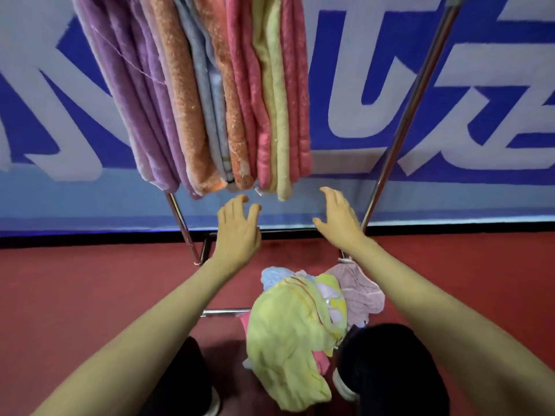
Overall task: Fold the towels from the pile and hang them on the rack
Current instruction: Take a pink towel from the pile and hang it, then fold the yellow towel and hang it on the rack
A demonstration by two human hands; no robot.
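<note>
Red floor (90,295) carries the pile (288,334); our left hand (237,229) and right hand (339,220) hover below hung towels (210,100), fingers (253,213) released, empty.

Even, rather dim light, with soft shadows on the dark red floor (90,295). Wide-angle distortion slants the shiny metal rack pole (414,94), and everything looks slightly soft.

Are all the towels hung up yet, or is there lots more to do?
Not yet. Done: a row of folded towels, purple, orange, grey, pink and yellow, hangs on the rack. In hand: nothing; the left hand and right hand are open, reaching just under those towels. Left: a pile of crumpled towels on the floor, with a yellow-green towel on top.
</note>
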